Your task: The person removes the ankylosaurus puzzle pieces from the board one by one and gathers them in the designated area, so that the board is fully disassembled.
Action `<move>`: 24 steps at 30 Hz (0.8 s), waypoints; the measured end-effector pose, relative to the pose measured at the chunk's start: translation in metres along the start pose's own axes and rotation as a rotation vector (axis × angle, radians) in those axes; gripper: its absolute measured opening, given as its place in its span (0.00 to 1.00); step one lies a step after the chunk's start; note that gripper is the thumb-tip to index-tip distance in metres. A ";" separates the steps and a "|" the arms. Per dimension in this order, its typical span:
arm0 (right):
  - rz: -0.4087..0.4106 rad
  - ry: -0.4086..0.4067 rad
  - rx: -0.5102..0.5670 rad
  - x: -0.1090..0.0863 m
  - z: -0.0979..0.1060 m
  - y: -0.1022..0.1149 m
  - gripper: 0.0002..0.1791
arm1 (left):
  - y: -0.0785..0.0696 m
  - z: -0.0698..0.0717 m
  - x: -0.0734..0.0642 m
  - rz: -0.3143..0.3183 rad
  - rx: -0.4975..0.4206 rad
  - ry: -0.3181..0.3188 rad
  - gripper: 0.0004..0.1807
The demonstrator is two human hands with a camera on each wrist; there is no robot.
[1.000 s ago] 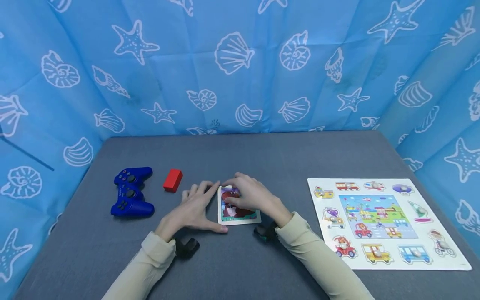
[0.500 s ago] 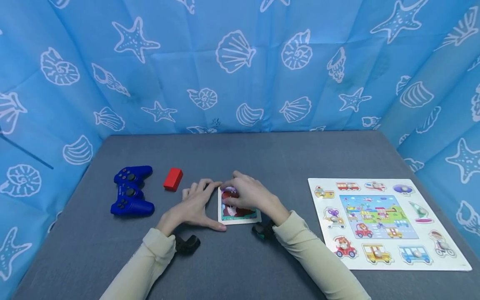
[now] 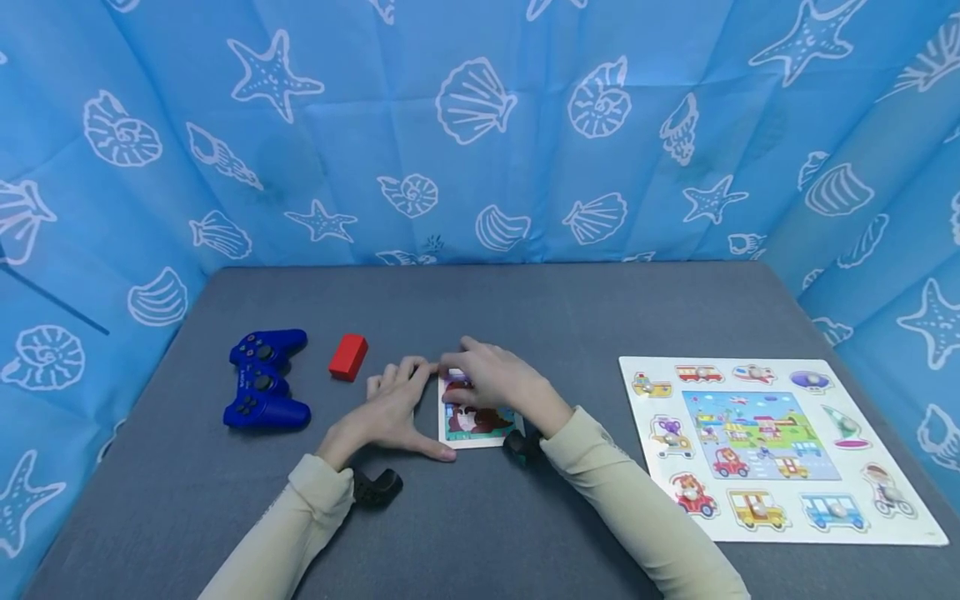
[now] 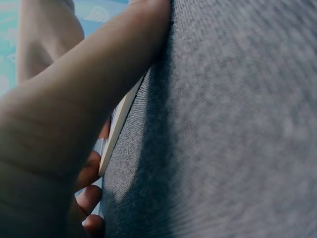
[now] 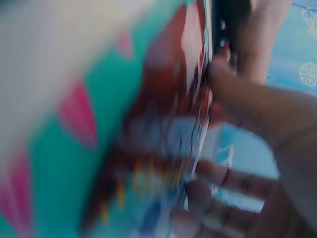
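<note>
A small picture puzzle [image 3: 480,422] with a pale frame lies flat on the grey table; brown, white, teal and pink parts show. My left hand [image 3: 390,417] is spread along its left side, the thumb near the lower left corner and the index finger near the upper left. My right hand [image 3: 495,383] reaches over the upper half, covering part of the picture. In the right wrist view, the thumb and fingers [image 5: 213,173] touch its surface, apart from each other. The left wrist view shows the puzzle's pale edge [image 4: 116,129] beyond the left thumb.
A blue game controller [image 3: 266,379] lies at the left, with a red block [image 3: 348,357] between it and my left hand. At the right is a large white peg puzzle board [image 3: 637,417] with vehicle pieces. A blue shell-print curtain [image 3: 337,150] hangs behind the table.
My right hand has shifted slightly up and left over the picture, its wrist camera now overlapping the puzzle's lower right corner. The left hand stays nearly still; the view has tilted a little.
</note>
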State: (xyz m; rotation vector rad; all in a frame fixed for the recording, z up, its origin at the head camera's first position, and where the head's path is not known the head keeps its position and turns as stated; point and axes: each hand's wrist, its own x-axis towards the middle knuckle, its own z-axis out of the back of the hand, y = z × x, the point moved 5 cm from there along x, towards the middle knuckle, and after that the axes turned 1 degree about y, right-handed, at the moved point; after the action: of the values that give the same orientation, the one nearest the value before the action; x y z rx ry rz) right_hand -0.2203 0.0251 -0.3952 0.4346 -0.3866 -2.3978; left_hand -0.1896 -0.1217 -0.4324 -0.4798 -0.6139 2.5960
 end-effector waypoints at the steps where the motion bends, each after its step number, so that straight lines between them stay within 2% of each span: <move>1: 0.004 0.016 -0.005 0.001 0.001 0.000 0.18 | -0.001 0.001 0.000 0.001 -0.001 0.004 0.63; 6: 0.008 0.094 -0.071 0.002 0.004 -0.003 0.25 | -0.006 0.006 -0.002 0.014 0.026 0.030 0.63; 12: 0.031 0.127 -0.147 -0.001 0.007 -0.003 0.33 | -0.009 0.010 -0.005 0.037 0.049 0.033 0.62; 19: 0.099 0.131 -0.188 0.003 0.009 0.001 0.31 | -0.008 0.010 -0.005 0.052 0.049 0.033 0.64; 24: 0.105 0.129 -0.184 0.006 0.008 0.002 0.27 | -0.008 0.011 -0.006 0.049 0.042 0.040 0.65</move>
State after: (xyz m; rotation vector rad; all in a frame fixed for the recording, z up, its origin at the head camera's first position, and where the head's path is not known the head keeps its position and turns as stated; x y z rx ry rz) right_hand -0.2268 0.0210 -0.3885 0.4693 -0.1264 -2.2643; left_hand -0.1867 -0.1215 -0.4182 -0.5376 -0.5393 2.6328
